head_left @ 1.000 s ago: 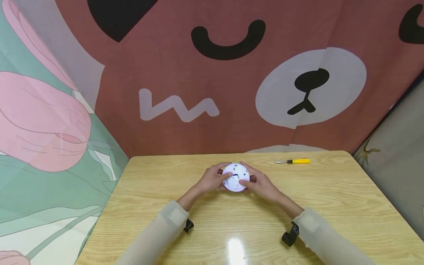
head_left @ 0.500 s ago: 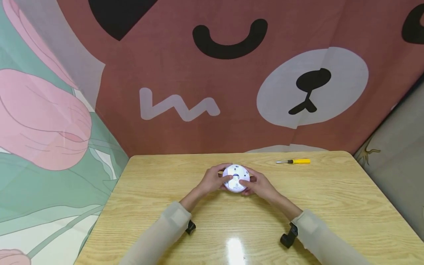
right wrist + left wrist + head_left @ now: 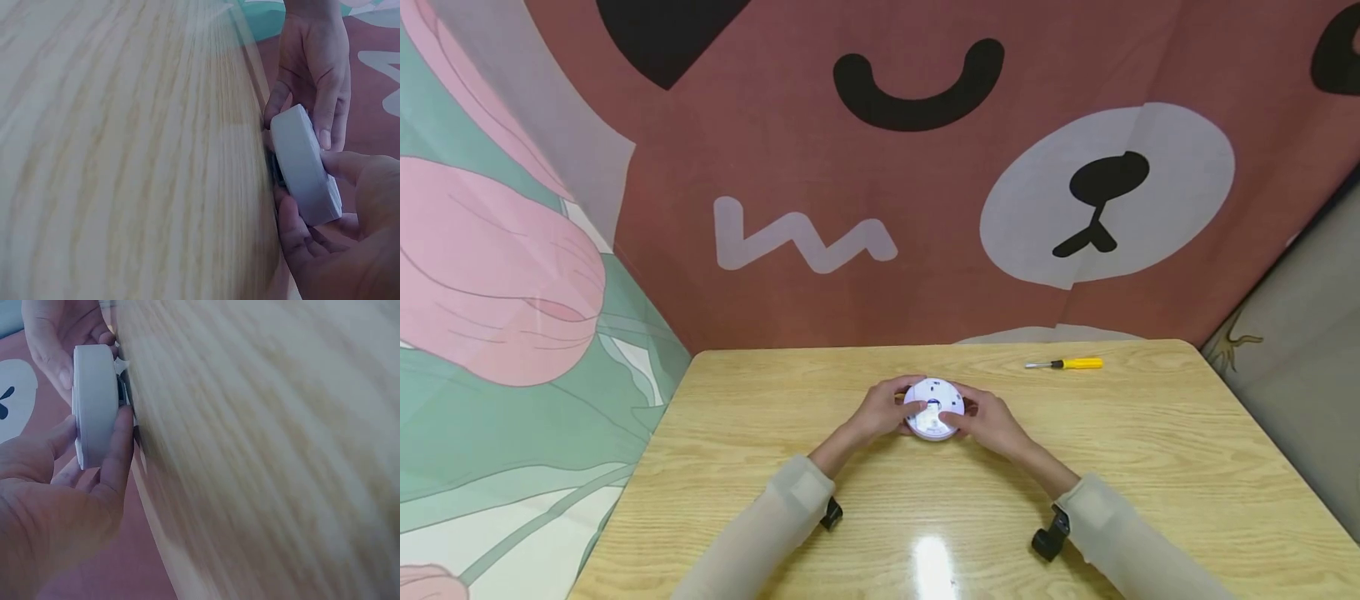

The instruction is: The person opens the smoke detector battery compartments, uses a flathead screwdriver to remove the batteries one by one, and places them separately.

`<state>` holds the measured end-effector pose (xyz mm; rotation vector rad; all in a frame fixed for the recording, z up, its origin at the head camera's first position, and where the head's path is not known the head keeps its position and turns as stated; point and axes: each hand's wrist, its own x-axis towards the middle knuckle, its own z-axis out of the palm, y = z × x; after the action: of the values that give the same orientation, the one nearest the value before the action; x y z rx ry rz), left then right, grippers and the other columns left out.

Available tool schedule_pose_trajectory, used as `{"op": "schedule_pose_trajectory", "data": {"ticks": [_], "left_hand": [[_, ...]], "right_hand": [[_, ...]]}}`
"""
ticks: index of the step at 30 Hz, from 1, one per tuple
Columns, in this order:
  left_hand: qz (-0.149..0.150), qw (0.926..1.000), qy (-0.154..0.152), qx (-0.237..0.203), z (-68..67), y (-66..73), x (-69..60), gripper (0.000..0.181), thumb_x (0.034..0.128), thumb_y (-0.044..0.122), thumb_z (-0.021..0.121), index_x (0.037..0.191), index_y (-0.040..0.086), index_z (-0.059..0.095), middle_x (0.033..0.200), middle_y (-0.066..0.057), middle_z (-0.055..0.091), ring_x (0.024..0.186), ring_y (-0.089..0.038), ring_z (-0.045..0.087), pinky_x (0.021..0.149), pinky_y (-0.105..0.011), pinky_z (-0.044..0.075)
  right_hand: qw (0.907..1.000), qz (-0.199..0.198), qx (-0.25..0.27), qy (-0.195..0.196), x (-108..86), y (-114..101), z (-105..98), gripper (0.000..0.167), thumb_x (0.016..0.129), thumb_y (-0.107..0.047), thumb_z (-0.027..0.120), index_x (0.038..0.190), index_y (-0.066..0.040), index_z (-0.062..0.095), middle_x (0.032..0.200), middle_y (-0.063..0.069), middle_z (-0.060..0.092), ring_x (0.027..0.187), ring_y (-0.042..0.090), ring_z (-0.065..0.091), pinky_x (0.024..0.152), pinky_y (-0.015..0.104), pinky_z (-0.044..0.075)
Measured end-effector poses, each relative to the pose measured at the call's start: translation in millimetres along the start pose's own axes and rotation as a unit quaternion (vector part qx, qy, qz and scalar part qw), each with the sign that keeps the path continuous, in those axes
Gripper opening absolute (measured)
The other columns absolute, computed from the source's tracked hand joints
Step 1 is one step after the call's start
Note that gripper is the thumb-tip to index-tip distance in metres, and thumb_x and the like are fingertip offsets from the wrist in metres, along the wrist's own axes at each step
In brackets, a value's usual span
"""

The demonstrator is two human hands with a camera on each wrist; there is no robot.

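Note:
Both hands hold a round white disc-shaped device (image 3: 933, 429) above the middle of the table, its kind not certain. Its upper face has small dark marks and slots. My left hand (image 3: 880, 408) grips the left edge, thumb on top and fingers beneath. On the opposite edge, my right hand (image 3: 992, 423) grips it the same way. The left wrist view shows the thick, smooth side of the device (image 3: 99, 403), with a dark part poking out underneath. In the right wrist view the device (image 3: 303, 165) is pinched between thumbs and fingers, close over the table.
A screwdriver (image 3: 1067, 364) with a yellow handle lies near the back edge of the wooden table (image 3: 760, 400), right of the hands. Behind the table hangs a printed bear cloth (image 3: 805, 308). A flower-patterned cloth (image 3: 497, 275) hangs at the left.
The device and both hands have come slightly nearer to the body. The device's face has tipped a little, so more of its near rim shows. Both hands keep their hold.

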<state>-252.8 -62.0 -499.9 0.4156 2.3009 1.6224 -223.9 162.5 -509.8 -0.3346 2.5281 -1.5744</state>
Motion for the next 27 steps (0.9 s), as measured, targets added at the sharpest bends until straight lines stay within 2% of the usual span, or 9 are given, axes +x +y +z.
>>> {"op": "schedule_pose_trajectory", "data": {"ticks": [3, 9, 15, 20, 25, 27], "left_hand": [[0.010, 0.9998, -0.001, 0.014, -0.2, -0.5, 0.6, 0.047, 0.1007, 0.006, 0.073, 0.147, 0.008, 0.063, 0.136, -0.021, 0.066, 0.100, -0.024, 0.071, 0.064, -0.035, 0.064], [0.014, 0.9995, 0.000, 0.029, -1.6, -0.5, 2.4, 0.047, 0.1009, 0.008, 0.073, 0.147, 0.007, 0.063, 0.129, -0.021, 0.070, 0.100, -0.022, 0.071, 0.066, -0.032, 0.064], [-0.017, 0.9999, -0.002, 0.001, -3.4, 0.2, 4.6, 0.041, 0.1036, 0.014, 0.071, 0.144, 0.007, 0.065, 0.117, -0.018, 0.070, 0.083, -0.018, 0.070, 0.063, -0.034, 0.064], [-0.045, 0.9988, 0.019, 0.000, -3.0, 1.4, 7.2, 0.032, 0.1040, 0.020, 0.071, 0.135, 0.013, 0.073, 0.109, -0.012, 0.067, 0.076, -0.018, 0.067, 0.059, -0.035, 0.064], [-0.032, 0.9983, 0.045, 0.019, -1.4, 3.5, 9.6, 0.025, 0.1023, 0.016, 0.073, 0.126, 0.011, 0.077, 0.104, -0.011, 0.068, 0.082, -0.018, 0.065, 0.057, -0.033, 0.063], [-0.025, 0.9980, 0.052, 0.027, -1.2, 4.9, 10.2, 0.023, 0.1007, 0.013, 0.075, 0.123, 0.009, 0.078, 0.104, -0.011, 0.069, 0.088, -0.017, 0.063, 0.061, -0.032, 0.063]], "right_hand": [[0.9994, 0.000, -0.032, 0.008, -0.8, -2.7, 0.1, 0.064, 0.098, -0.021, 0.079, 0.153, 0.001, 0.054, 0.107, 0.013, 0.074, 0.082, 0.017, 0.066, 0.063, 0.029, 0.059], [0.9939, -0.012, -0.104, 0.034, 0.6, -4.4, 0.9, 0.063, 0.096, -0.025, 0.081, 0.149, 0.001, 0.059, 0.123, 0.014, 0.075, 0.090, 0.015, 0.062, 0.070, 0.023, 0.049], [0.9957, -0.015, -0.085, 0.034, 1.6, -5.0, 3.0, 0.063, 0.096, -0.024, 0.081, 0.148, 0.004, 0.058, 0.118, 0.014, 0.075, 0.095, 0.016, 0.066, 0.073, 0.023, 0.052], [0.9963, -0.020, -0.077, 0.033, 2.5, -2.9, 3.5, 0.067, 0.094, -0.025, 0.083, 0.148, 0.004, 0.057, 0.120, 0.015, 0.075, 0.096, 0.016, 0.068, 0.074, 0.022, 0.054], [0.9964, -0.018, -0.075, 0.036, 4.3, -0.6, 2.4, 0.068, 0.093, -0.025, 0.085, 0.147, 0.005, 0.058, 0.123, 0.017, 0.075, 0.092, 0.015, 0.067, 0.072, 0.021, 0.052], [0.9971, -0.010, -0.066, 0.036, 4.8, -0.3, 1.5, 0.068, 0.092, -0.024, 0.086, 0.147, 0.005, 0.059, 0.123, 0.018, 0.075, 0.090, 0.014, 0.065, 0.071, 0.021, 0.051]]}}
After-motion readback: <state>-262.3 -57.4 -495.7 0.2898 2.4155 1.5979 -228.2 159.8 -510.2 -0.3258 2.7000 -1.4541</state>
